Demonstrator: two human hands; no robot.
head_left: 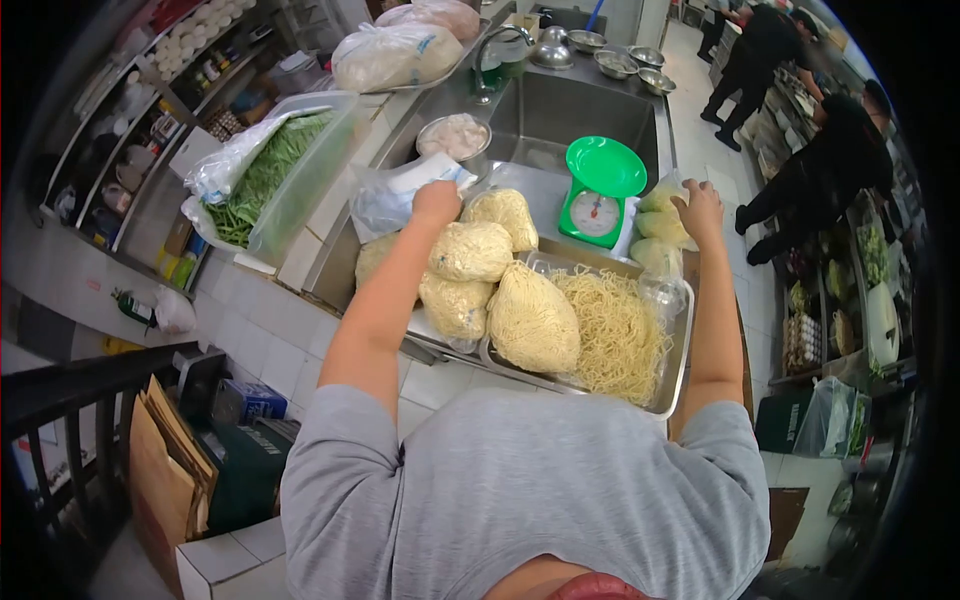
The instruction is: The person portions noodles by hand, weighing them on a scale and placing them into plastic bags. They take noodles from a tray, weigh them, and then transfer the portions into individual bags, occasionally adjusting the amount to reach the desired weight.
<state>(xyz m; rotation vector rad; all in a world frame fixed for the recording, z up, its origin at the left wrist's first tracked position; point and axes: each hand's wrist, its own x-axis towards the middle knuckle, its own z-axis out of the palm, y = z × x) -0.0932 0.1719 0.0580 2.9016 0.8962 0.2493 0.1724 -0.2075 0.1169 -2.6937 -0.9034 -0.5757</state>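
My left hand (437,203) is closed on the edge of a clear plastic bag (385,203) with a white packet in it. Right below sit several bagged bundles of noodles (470,251). My right hand (701,213), fingers apart, rests against the side of small knotted bags of pale yellow food (662,222). Between my hands stands a green dial scale (606,180) with a bare pan. Nearer me, loose yellow noodles (612,330) lie in a metal tray (682,375), beside a large bundle of noodles (533,318).
Behind my left hand are a metal bowl of pale raw meat (455,140) and a sink (560,105). A plastic bin of green vegetables (275,175) stands at left. Metal bowls (617,65) line the back. Two co-workers (835,170) stand in the right aisle; another shows beyond.
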